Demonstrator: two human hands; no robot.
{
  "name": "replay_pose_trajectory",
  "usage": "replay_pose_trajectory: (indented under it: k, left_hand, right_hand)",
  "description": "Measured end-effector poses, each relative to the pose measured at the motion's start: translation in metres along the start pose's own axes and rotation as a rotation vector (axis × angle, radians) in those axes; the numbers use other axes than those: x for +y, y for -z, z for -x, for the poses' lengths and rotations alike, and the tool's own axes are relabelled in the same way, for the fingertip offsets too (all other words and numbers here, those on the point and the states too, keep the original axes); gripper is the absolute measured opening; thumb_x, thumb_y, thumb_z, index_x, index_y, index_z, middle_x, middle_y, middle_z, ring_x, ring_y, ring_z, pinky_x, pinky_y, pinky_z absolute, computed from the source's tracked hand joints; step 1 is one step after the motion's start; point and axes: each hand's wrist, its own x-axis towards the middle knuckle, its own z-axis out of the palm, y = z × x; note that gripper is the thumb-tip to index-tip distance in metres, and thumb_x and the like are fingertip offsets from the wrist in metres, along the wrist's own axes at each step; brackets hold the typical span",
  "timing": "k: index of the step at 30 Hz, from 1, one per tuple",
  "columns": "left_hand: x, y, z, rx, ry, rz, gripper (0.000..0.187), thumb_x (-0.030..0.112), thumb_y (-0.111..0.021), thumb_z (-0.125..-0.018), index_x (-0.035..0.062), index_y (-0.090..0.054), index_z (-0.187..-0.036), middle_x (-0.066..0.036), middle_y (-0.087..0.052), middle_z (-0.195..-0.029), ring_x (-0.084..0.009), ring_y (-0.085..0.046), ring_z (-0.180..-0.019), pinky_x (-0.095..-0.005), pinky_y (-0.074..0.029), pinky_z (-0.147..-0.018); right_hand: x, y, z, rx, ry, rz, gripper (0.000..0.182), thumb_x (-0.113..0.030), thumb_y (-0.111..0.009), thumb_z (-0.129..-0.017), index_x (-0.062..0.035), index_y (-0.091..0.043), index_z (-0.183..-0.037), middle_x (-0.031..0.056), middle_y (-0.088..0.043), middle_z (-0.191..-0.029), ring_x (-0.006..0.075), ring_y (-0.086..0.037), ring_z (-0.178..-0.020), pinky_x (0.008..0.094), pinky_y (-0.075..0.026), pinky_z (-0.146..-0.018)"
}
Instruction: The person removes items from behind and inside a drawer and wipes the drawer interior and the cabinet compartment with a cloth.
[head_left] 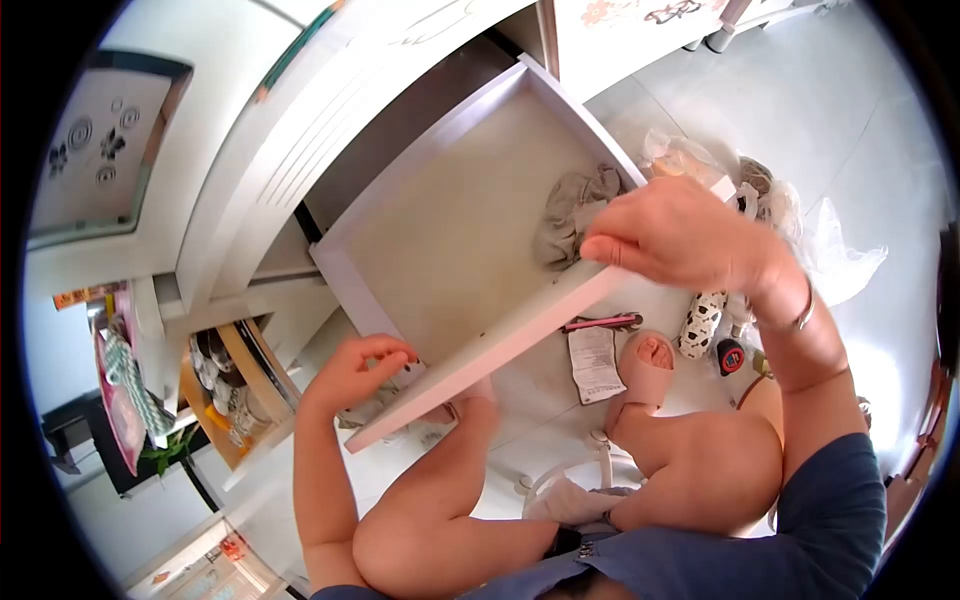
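A white drawer (440, 200) is pulled out of the white cabinet, and a crumpled grey cloth (572, 215) lies in its right corner. Its front panel (490, 350) slants across, close to me. My right hand (665, 235) is closed round the panel's top edge at the right end, beside the cloth. My left hand (365, 370) is near the panel's left part, by the drawer's side wall; its fingers are curled and apart, with nothing seen in them. Small dark holes show along the panel's edge.
On the floor at the right lie plastic bags (835, 250), a spotted cylinder (702, 322), a tape measure (731, 355), a printed paper (596, 365) and a pink-handled tool (603, 322). A smaller open drawer (240, 395) with items stands at the left. My legs and pink slippers are below.
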Motion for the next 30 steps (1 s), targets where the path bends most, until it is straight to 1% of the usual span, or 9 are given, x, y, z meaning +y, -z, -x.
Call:
replay_pose_trajectory:
  k: [2, 8, 13, 14, 19, 20, 23, 24, 30]
  left_hand:
    - [0.015, 0.011, 0.011, -0.076, -0.048, -0.039, 0.021, 0.018, -0.056, -0.087, 0.0027, -0.063, -0.099, -0.004, -0.065, -0.091, -0.0140, -0.057, -0.087, -0.0282, -0.045, -0.073]
    - [0.104, -0.012, -0.086, -0.170, -0.175, -0.510, 0.021, 0.015, -0.055, -0.087, 0.0026, -0.062, -0.103, -0.005, -0.065, -0.094, -0.0110, -0.058, -0.085, -0.0280, -0.046, -0.074]
    - [0.104, 0.016, -0.178, 0.623, -0.651, -0.265, 0.017, 0.012, -0.054, -0.089, 0.0010, -0.061, -0.099, -0.002, -0.061, -0.083, -0.0087, -0.055, -0.078, -0.0223, -0.044, -0.070]
    - [0.098, 0.030, -0.196, 0.647, -0.599, -0.136, 0.017, 0.013, -0.054, -0.089, 0.0014, -0.061, -0.100, -0.001, -0.061, -0.086, -0.0073, -0.054, -0.078, -0.0217, -0.044, -0.070]
    - [0.056, 0.106, -0.280, 0.678, -0.005, 0.356, 0.020, 0.020, -0.060, -0.084, 0.0069, -0.063, -0.098, -0.002, -0.061, -0.090, -0.0137, -0.055, -0.081, -0.0260, -0.045, -0.069]
    - [0.044, 0.119, -0.298, 0.651, 0.108, 0.505, 0.025, 0.020, -0.060, -0.083, 0.0052, -0.060, -0.103, -0.008, -0.060, -0.097, -0.0222, -0.056, -0.085, -0.0343, -0.049, -0.073]
    - [-0.006, 0.168, -0.352, 0.603, 0.109, 0.903, 0.028, 0.018, -0.057, -0.084, 0.0036, -0.056, -0.107, -0.013, -0.058, -0.103, -0.0316, -0.056, -0.090, -0.0446, -0.052, -0.074]
    - [0.016, 0.155, -0.349, 0.727, 0.119, 0.919, 0.030, 0.016, -0.055, -0.084, 0.0024, -0.052, -0.111, -0.016, -0.055, -0.108, -0.0369, -0.054, -0.093, -0.0515, -0.051, -0.076]
    - [0.037, 0.169, -0.367, 0.715, -0.066, 1.100, 0.029, 0.019, -0.049, -0.088, 0.0035, -0.053, -0.112, -0.015, -0.056, -0.110, -0.0340, -0.052, -0.101, -0.0488, -0.047, -0.084]
  right_hand:
    - [-0.006, -0.020, 0.005, 0.311, 0.236, 0.305, 0.027, -0.021, -0.062, -0.080, -0.0089, -0.048, -0.060, 0.0046, -0.048, -0.056, 0.0253, -0.052, -0.055, 0.0346, -0.043, -0.055]
    - [0.019, -0.016, 0.009, 0.504, 0.290, 0.300, 0.026, -0.019, -0.065, -0.074, -0.0093, -0.047, -0.057, 0.0021, -0.046, -0.052, 0.0212, -0.048, -0.048, 0.0317, -0.039, -0.049]
    - [0.023, -0.016, 0.010, 0.511, 0.336, 0.252, 0.023, -0.019, -0.063, -0.072, -0.0089, -0.048, -0.057, 0.0002, -0.049, -0.053, 0.0173, -0.050, -0.051, 0.0288, -0.039, -0.053]
    - [0.028, -0.024, 0.006, 0.613, 0.383, 0.201, 0.031, -0.017, -0.069, -0.067, -0.0094, -0.041, -0.056, 0.0003, -0.038, -0.053, 0.0175, -0.043, -0.047, 0.0276, -0.037, -0.047]
    - [0.032, -0.025, 0.008, 0.626, 0.385, 0.188, 0.030, -0.018, -0.067, -0.067, -0.0089, -0.041, -0.057, 0.0005, -0.038, -0.054, 0.0151, -0.044, -0.048, 0.0261, -0.036, -0.047]
    - [0.033, -0.026, 0.008, 0.632, 0.394, 0.187, 0.028, -0.018, -0.067, -0.067, -0.0086, -0.042, -0.057, 0.0006, -0.038, -0.054, 0.0152, -0.043, -0.048, 0.0258, -0.036, -0.047]
    - [0.036, -0.029, 0.007, 0.637, 0.394, 0.185, 0.027, -0.019, -0.066, -0.068, -0.0071, -0.044, -0.057, 0.0009, -0.036, -0.054, 0.0153, -0.043, -0.048, 0.0254, -0.036, -0.047]
    - [0.037, -0.031, 0.007, 0.642, 0.405, 0.198, 0.029, -0.019, -0.066, -0.067, -0.0071, -0.042, -0.056, 0.0009, -0.035, -0.053, 0.0151, -0.042, -0.048, 0.0251, -0.035, -0.047]
    - [0.033, -0.034, 0.004, 0.702, 0.376, 0.179, 0.023, -0.014, -0.058, -0.058, -0.0082, -0.038, -0.049, 0.0000, -0.034, -0.050, 0.0141, -0.036, -0.047, 0.0259, -0.027, -0.047]
